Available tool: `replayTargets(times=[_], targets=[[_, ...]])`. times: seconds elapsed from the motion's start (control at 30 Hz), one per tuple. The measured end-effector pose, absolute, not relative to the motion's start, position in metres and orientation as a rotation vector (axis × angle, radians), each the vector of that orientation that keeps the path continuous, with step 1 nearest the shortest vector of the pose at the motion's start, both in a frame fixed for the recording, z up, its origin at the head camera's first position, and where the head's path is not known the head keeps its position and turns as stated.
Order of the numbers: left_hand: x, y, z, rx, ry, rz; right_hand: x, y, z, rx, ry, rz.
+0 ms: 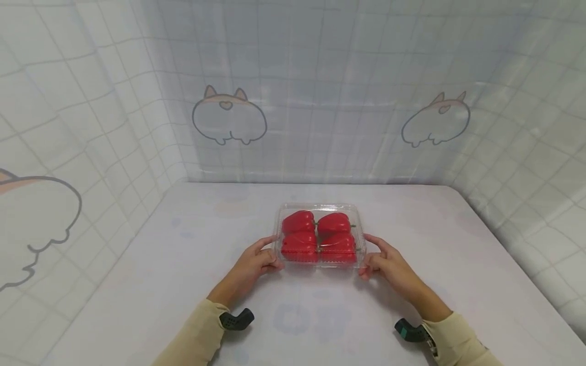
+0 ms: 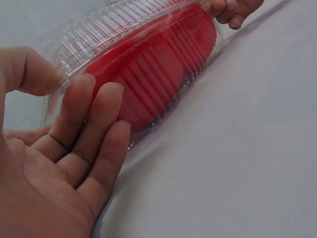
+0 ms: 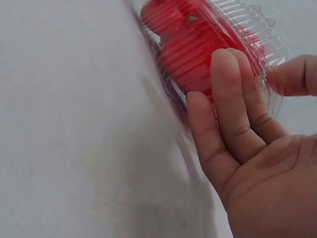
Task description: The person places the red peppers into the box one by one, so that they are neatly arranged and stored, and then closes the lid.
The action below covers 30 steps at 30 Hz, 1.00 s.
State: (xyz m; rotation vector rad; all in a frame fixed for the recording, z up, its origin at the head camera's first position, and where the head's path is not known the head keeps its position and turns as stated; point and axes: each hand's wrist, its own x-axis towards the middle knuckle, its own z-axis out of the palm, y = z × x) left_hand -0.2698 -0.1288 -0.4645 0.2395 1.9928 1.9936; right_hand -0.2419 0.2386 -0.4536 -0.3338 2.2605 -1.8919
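Note:
A clear plastic clamshell box [image 1: 320, 207] lies on the table with its lid down over several red bell peppers [image 1: 299, 246], which have green stems. At the box's near left corner, my left hand [image 1: 251, 264] pinches the rim between thumb and fingers. My right hand [image 1: 390, 262] grips the near right corner in the same way. The left wrist view shows the left thumb on the lid's rim and fingertips [image 2: 106, 99] against the ribbed side wall. In the right wrist view, the right hand's fingers [image 3: 230, 99] touch the opposite wall.
A white table [image 1: 206, 213] with faint printed marks spreads around the box. Pale grid-patterned curtains [image 1: 320, 127] with cartoon animal drawings enclose it at the back and both sides. Dark curved devices [image 1: 237, 320] sit at both wrists, by the beige sleeves [image 1: 197, 333].

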Motion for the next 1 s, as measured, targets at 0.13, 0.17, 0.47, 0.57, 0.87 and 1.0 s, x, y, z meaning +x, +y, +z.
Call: replayTargets(times=[0.13,0.17,0.47,0.57,0.87,1.0], targets=[[-0.265,-0.133,-0.465,0.263,2.024,1.988,-0.242,0.234,-0.455,-0.335,2.237,-1.921],[-0.264,-0.134,-0.464,0.272,2.032,1.986,-0.241,0.234,-0.455,-0.340,2.228,-1.923],[-0.263,-0.129,-0.458,0.330,2.059,1.969,-0.238,0.238,-0.450,-0.363,2.203,-1.938],[-0.268,-0.127,-0.455,0.318,2.066,1.974,-0.240,0.240,-0.445,-0.381,2.218,-1.927],[-0.272,-0.122,-0.459,0.294,2.056,1.980,-0.244,0.246,-0.446,-0.421,2.199,-1.921],[-0.271,-0.123,-0.463,0.266,2.056,1.954,-0.241,0.246,-0.450,-0.421,2.193,-1.895]])
